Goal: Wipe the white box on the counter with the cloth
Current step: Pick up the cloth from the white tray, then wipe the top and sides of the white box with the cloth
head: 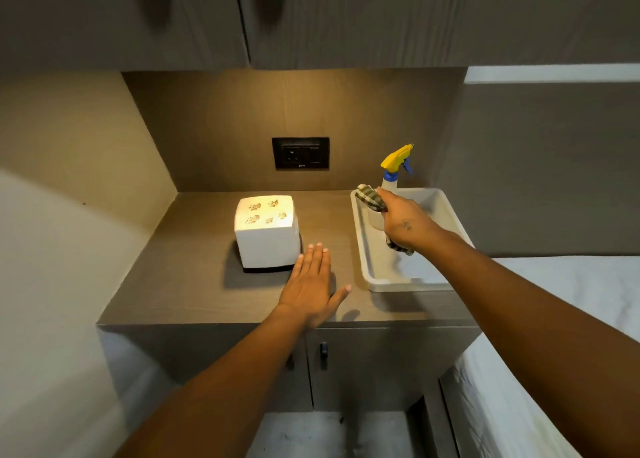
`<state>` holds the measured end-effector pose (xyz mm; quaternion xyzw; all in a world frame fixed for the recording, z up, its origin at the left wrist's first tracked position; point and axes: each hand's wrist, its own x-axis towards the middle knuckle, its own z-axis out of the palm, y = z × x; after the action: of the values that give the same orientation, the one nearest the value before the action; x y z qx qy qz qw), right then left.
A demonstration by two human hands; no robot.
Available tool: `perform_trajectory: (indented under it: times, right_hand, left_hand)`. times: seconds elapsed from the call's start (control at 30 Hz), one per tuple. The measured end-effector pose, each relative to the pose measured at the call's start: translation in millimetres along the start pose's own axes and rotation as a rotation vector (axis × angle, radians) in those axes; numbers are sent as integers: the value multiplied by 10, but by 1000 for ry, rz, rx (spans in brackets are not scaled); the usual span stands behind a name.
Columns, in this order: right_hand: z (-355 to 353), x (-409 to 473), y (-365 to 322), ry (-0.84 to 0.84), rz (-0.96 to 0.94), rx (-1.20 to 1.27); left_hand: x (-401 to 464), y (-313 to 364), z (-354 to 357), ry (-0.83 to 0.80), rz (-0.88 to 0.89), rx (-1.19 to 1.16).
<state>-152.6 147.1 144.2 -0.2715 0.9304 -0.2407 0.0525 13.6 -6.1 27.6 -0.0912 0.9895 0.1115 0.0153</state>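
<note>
The white box point(266, 234), a cube with small gold marks on top and a dark base, stands on the brown counter point(187, 284) left of centre. My left hand point(311, 284) lies flat and open on the counter just right of the box's front corner, fingers beside it. My right hand point(403, 220) is over the white tray point(372, 277) on the right, closed around a checked cloth point(370, 197) that sticks out past my fingers and hangs below my palm.
A spray bottle point(394, 166) with a yellow and blue head stands at the tray's back edge. A black wall socket point(300, 153) sits above the counter. Cabinets hang overhead. A bed with white sheets point(571, 319) lies to the right.
</note>
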Motion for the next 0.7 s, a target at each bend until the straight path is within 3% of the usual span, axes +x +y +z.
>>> perform_trajectory:
  times: [0.23, 0.37, 0.7]
  right_hand:
    - [112, 69, -804, -51, -150, 46]
    - [230, 175, -1160, -44, -187, 74]
    - [754, 363, -1529, -60, -208, 116]
  left_hand:
    - [-398, -290, -556, 257, 51, -9]
    - [-512, -679, -777, 346, -8, 3]
    - [-224, -1532, -681, 222, -127, -190]
